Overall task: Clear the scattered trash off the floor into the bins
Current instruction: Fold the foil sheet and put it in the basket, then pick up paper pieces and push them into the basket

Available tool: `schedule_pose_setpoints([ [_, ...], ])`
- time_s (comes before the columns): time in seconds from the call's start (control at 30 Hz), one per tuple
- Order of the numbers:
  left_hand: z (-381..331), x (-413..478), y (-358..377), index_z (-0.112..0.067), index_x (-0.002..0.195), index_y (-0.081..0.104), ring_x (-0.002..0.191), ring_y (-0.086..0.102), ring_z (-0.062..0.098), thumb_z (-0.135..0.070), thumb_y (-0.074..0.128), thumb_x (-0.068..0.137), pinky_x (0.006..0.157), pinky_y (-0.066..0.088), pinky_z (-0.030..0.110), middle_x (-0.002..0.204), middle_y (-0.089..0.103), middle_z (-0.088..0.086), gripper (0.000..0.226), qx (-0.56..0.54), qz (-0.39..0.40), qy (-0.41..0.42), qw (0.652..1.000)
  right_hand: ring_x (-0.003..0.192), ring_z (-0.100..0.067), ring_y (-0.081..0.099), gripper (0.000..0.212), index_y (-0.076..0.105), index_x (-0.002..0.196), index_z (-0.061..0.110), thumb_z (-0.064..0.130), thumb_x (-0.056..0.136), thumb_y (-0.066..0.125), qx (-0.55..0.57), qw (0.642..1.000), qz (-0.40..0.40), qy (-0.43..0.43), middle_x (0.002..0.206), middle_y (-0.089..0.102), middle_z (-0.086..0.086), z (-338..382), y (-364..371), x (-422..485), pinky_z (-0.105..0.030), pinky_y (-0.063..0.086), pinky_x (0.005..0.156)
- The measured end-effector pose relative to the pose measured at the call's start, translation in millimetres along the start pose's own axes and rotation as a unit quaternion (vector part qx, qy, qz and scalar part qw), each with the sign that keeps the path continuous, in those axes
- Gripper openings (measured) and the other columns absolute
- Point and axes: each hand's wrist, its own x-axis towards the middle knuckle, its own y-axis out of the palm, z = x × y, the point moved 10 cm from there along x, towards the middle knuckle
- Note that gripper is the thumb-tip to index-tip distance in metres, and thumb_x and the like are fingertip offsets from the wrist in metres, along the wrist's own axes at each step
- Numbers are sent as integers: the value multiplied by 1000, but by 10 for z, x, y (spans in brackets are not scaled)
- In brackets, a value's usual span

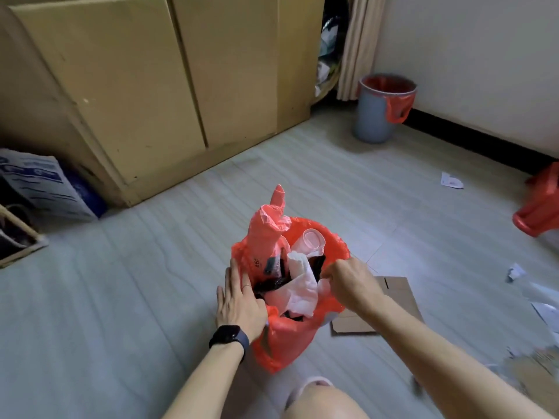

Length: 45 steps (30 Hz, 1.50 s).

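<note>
— How was the room?
— Pale grey floor [151, 297]. Cardboard boxes [121, 86] stood behind the red-lined bin [335, 240], and paper scraps [452, 180] lay to its right.
— And the bin?
— Upright, mouth pointing up. The left hand [239, 300] lay flat on its left rim. The right hand [348, 279] pinched the liner [284, 340].

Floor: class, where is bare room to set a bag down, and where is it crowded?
Bare: the strip left of the near bin, up to the boxes; the stretch between it and the grey bin. Crowded: right of the near bin, with cardboard, paper scraps and a red plastic item.
</note>
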Motion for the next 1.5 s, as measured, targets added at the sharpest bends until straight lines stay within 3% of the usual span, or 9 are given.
schedule_pose_setpoints([
  [0.13, 1, -4, -11, -10, 155, 4, 150, -6, 22, -22, 43, 84, 121, 9, 45, 162, -18, 5, 82, 1, -2, -4, 1000, 93, -30, 64, 36, 72, 102, 24, 34, 73, 53, 70, 997, -18, -18, 101, 71, -2, -85, 313, -39, -37, 52, 74],
  [0.23, -1, -32, -10, -15, 155, 12, 150, -5, 24, -28, 41, 91, 119, 10, 48, 162, -16, 8, 71, 38, 11, 5, 999, 122, -28, 48, 59, 47, 142, 30, 27, 85, 59, 113, 993, -33, -6, 140, 52, 1, -162, 242, -157, -38, 44, 100],
  [0.3, -29, -48, -56, -20, 153, 21, 150, -5, 27, -33, 39, 95, 119, 11, 50, 163, -11, 10, 62, 56, 20, 11, 998, 131, -27, 40, 69, 34, 149, 30, 24, 86, 60, 130, 991, -32, 18, 146, 44, -1, -302, 148, -281, -37, 40, 106],
  [0.43, -415, -155, -282, -22, 150, 29, 149, 2, 30, -33, 45, 91, 119, 14, 47, 160, 12, 9, 62, 63, 34, 64, 995, 133, -24, 39, 66, 34, 148, 31, 27, 87, 61, 95, 993, -48, 54, 146, 44, 0, -690, -149, -638, -37, 40, 106],
  [0.6, -1573, -471, -791, -23, 143, 42, 134, 37, 22, -29, 45, 87, 111, 31, 35, 144, 42, 0, 56, 24, 10, 234, 972, 133, -20, 38, 51, 43, 141, 32, 37, 92, 56, 73, 990, -76, 94, 143, 47, 4, -1151, -694, -1340, -39, 40, 106],
  [0.8, -3072, -1087, -1266, -23, 147, 37, 134, 38, 17, -28, 48, 88, 111, 32, 31, 145, 43, -2, 60, 9, 0, 386, 922, 131, -17, 42, 42, 52, 134, 32, 39, 93, 56, 73, 973, -150, 157, 137, 52, 5, -1849, -1292, -2459, -35, 38, 107],
  [1.0, -3991, -1537, -1315, -22, 148, 35, 135, 37, 18, -30, 49, 90, 111, 34, 32, 147, 39, -1, 61, 39, 12, 456, 889, 117, -9, 55, 36, 62, 123, 29, 33, 87, 64, 138, 937, -231, 223, 128, 61, 8, -2542, -1491, -3477, -23, 39, 98],
  [1.23, -4717, -1395, -758, -25, 147, 36, 134, 38, 20, -30, 50, 90, 110, 36, 35, 148, 38, 0, 59, 99, 44, 473, 874, 111, -6, 56, 39, 59, 127, 27, 31, 89, 63, 204, 907, -246, 274, 124, 63, 7, -3391, -1160, -3564, -20, 42, 94],
  [1.5, -5904, -92, 1204, -24, 149, 32, 137, 35, 26, -26, 49, 91, 110, 37, 40, 153, 31, 5, 60, 190, 108, 458, 862, 129, -16, 47, 54, 40, 144, 26, 36, 93, 55, 231, 914, -162, 293, 146, 46, 3, -4929, -154, -1976, -31, 39, 105],
])
